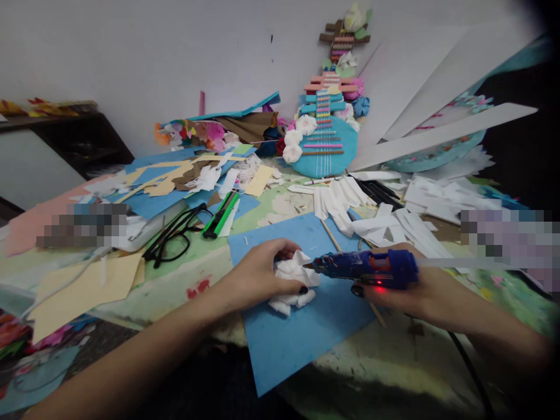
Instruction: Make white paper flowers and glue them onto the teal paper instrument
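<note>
My left hand is closed round a white paper flower with ruffled petals, thumb in front and fingers behind. In my right hand is a blue hot glue gun with a small red light lit and a pale glue stick out of its back. Its nozzle points left and meets the flower's upper right petals; whether it touches them I cannot tell. Under both lies a sheet of blue paper. A thin wooden stick lies on the sheet behind the gun.
Black glasses and a green cutter knife lie to the left. White paper strips and black pens lie behind my right hand. A turquoise paper lute with white flowers leans against the wall. The gun's black cord hangs at lower right.
</note>
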A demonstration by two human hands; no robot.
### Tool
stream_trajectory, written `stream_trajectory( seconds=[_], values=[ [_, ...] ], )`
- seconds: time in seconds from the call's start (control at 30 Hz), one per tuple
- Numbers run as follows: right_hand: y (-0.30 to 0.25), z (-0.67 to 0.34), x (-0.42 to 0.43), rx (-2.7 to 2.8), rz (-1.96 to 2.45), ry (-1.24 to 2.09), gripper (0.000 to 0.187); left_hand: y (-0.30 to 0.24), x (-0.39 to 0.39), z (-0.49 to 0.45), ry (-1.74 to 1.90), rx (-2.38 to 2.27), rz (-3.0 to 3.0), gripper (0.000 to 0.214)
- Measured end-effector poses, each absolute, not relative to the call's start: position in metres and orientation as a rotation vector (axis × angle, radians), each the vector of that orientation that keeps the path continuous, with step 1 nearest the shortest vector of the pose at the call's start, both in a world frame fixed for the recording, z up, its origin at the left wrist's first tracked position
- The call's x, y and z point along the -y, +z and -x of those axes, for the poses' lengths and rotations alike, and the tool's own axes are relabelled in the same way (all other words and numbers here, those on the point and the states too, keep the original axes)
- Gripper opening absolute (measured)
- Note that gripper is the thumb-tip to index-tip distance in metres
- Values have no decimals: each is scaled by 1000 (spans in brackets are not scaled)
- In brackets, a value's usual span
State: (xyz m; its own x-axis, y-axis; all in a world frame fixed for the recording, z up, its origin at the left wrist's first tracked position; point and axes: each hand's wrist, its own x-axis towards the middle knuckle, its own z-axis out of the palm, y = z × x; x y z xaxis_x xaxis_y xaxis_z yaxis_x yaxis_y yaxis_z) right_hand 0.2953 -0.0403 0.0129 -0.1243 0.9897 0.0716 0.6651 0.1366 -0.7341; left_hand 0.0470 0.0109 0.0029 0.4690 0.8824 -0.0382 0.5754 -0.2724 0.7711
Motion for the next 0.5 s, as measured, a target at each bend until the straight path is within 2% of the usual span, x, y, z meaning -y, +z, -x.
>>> stream_trajectory(
  seconds=[0.2, 0.37, 0.5],
  values=[
    [19, -291, 41, 1932, 1537, 776, 29, -4, -4, -47, 708, -1090, -1731, 39],
    [21, -289, 41, 1989, 1493, 886, 27, -5, -1, -48, 772, -1093, -1691, 35],
    [20, -288, 42, 1940, 1508, 845, 27, -6, -1, -49, 763, -1094, -1689, 34]
  ],
)
